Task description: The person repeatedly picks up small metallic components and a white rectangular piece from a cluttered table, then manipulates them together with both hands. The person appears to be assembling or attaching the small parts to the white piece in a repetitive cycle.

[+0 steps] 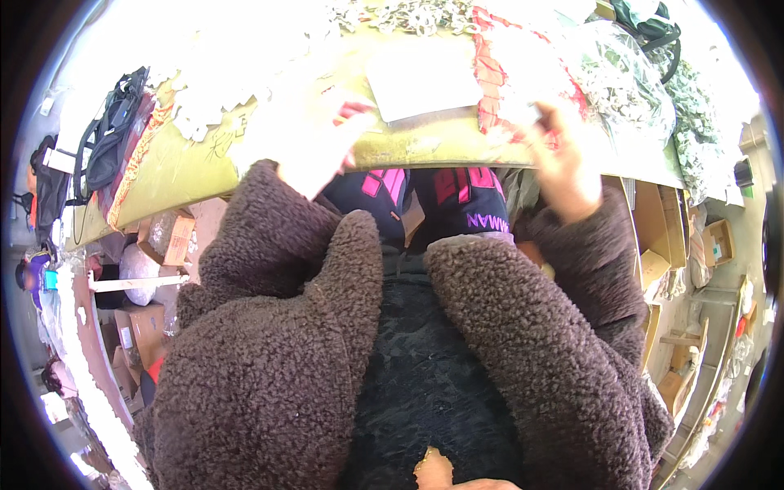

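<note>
Lengthwise, the red strip (488, 75) points toward the table's near edge (425, 153).

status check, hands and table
Left hand glare-washed, grip unclear. Right hand blurred near red fabric, grip unclear. White sheet on table ahead. Plastic bag farther right.

Left hand (325, 145) and right hand (569, 167) were well apart over desk (408, 153); open lane ran between them along front edge. White sheet (420, 77) lay flat beyond, red-edged material (491, 73) right of it. Filled plastic bag (627, 77) obstructed right side; dark bag (118, 139), far left.
</note>
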`<action>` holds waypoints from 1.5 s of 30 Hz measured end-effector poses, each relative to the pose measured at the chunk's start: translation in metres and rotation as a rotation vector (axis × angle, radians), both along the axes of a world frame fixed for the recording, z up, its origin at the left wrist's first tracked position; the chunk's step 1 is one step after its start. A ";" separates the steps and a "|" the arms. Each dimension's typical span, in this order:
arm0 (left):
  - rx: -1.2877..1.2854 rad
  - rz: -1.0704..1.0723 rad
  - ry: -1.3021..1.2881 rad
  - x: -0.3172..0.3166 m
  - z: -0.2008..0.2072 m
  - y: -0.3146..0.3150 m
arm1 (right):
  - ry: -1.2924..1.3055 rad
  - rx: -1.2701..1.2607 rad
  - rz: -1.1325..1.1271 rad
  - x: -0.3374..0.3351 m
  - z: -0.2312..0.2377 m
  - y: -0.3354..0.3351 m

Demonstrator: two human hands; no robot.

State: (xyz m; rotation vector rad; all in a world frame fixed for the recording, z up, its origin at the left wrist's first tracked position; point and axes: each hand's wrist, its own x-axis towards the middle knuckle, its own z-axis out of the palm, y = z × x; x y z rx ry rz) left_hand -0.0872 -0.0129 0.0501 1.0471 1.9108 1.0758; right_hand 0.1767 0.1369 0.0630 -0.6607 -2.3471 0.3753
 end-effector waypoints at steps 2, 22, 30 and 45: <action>-0.027 0.017 0.645 -0.024 0.001 0.009 | 0.289 -0.257 -0.212 0.005 0.016 0.053; 0.137 0.224 0.735 -0.044 -0.036 0.030 | -0.660 0.355 -0.173 -0.154 -0.009 0.169; 0.280 0.206 0.835 -0.044 -0.037 0.026 | -0.092 -0.382 0.044 -0.129 -0.011 0.173; 0.363 0.086 -0.401 0.006 -0.006 -0.010 | 0.027 -1.085 0.482 -0.068 0.008 -0.011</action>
